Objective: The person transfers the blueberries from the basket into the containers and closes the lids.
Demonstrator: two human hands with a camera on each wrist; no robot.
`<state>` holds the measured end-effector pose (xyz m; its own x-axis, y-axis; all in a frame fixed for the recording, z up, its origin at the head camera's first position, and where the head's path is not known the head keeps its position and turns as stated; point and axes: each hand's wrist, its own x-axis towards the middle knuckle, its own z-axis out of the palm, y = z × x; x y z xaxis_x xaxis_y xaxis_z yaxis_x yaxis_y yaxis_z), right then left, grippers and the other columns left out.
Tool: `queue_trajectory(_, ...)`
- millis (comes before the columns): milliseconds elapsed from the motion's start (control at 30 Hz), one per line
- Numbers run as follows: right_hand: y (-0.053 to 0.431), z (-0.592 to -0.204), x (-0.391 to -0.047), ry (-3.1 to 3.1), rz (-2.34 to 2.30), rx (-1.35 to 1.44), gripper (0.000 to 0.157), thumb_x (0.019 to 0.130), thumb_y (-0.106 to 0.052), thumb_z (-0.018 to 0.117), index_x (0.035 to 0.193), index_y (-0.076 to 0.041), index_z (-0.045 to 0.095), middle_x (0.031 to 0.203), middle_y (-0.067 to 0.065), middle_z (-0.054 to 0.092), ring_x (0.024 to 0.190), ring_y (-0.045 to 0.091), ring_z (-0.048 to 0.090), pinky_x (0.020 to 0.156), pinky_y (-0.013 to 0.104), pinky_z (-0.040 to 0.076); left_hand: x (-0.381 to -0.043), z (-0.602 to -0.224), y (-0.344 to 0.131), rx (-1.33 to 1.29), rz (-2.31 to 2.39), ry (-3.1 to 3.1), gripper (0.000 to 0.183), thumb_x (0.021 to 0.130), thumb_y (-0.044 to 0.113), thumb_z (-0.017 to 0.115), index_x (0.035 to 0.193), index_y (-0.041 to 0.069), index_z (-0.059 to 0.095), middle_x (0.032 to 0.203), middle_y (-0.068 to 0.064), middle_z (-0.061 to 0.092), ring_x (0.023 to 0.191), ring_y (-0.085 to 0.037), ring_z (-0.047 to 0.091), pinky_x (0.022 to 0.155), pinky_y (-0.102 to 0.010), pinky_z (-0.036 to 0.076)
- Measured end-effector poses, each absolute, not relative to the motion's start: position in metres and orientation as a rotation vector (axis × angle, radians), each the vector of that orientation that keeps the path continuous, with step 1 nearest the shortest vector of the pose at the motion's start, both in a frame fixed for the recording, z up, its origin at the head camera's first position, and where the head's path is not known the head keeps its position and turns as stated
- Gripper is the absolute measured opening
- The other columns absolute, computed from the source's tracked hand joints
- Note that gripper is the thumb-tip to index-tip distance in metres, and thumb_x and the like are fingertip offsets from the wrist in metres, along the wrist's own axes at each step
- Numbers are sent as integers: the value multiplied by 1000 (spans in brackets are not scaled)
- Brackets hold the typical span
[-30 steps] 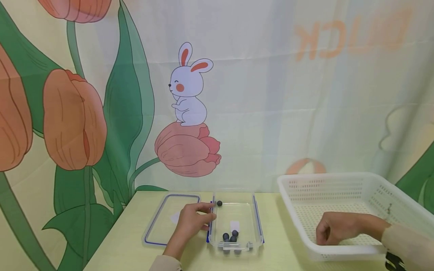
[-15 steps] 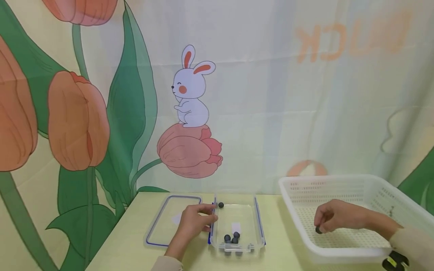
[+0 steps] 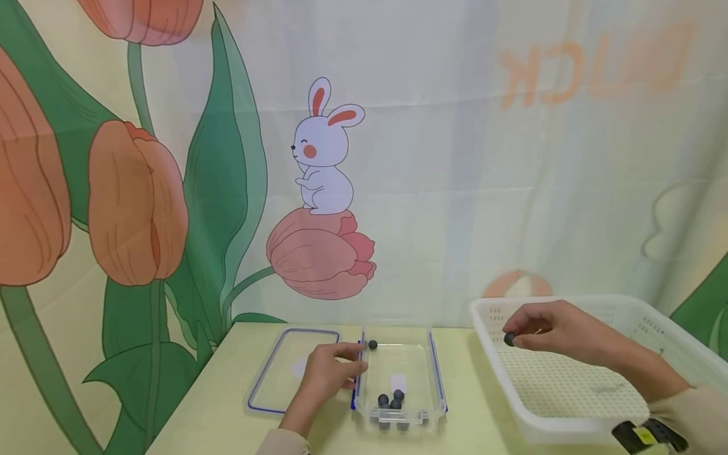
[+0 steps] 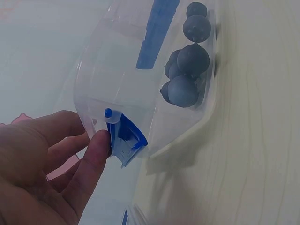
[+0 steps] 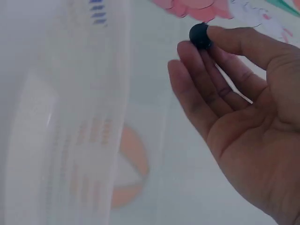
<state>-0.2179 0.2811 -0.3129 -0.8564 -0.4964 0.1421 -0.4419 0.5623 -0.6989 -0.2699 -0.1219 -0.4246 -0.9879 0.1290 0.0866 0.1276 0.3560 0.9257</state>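
In the head view, my left hand (image 3: 330, 373) is at the left side of a clear plastic food container (image 3: 412, 363) and pinches its wall. The left wrist view shows the thumb (image 4: 96, 145) right by a blue clip (image 4: 125, 136). Several small dark blue balls (image 4: 193, 58) lie in the container, most at the near end, with a lone ball (image 3: 373, 345) at the far left corner. My right hand (image 3: 560, 328) pinches another dark ball (image 5: 200, 36) between thumb and fingertips, raised over the left part of a white basket (image 3: 569, 424).
Left of the container lies its clear lid (image 3: 268, 368) with a blue seal, flat on the pale yellow table (image 3: 472, 392). A white slip (image 3: 399, 383) shows at the container's floor. Behind the table hangs a printed curtain (image 3: 421, 208).
From low inside the basket, my right hand has risen and moved left, bringing up a dark ball in its fingertips. My left hand has stayed at the container.
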Motion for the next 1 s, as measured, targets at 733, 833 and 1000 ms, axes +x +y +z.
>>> queue_trajectory(733, 162, -314, -206, 2782, -1454, -707, 21, 88, -28, 72, 104, -15, 69, 94, 1, 70, 84, 18, 68, 75, 33, 55, -271, -424, -124, 267, 1781, 2574, 34, 79, 5, 78, 112, 8, 72, 96, -9, 65, 64, -17, 66, 55, -32, 59)
queue_trajectory(833, 152, -321, -207, 2779, -1467, -711, 19, 88, -25, 72, 103, -14, 69, 93, 2, 70, 83, 17, 68, 74, 34, 55, -270, -423, -124, 264, 1788, 2571, 35, 79, 5, 78, 113, 7, 72, 95, -9, 65, 65, -18, 67, 56, -34, 59)
queue_trajectory(1000, 142, -334, -211, 2758, -1498, -708, 17, 88, -22, 72, 103, -13, 69, 93, 1, 70, 86, 17, 66, 73, 31, 56, -270, -424, -124, 275, 1800, 2564, 36, 78, 4, 78, 114, 4, 71, 95, -10, 65, 65, -17, 66, 57, -34, 59)
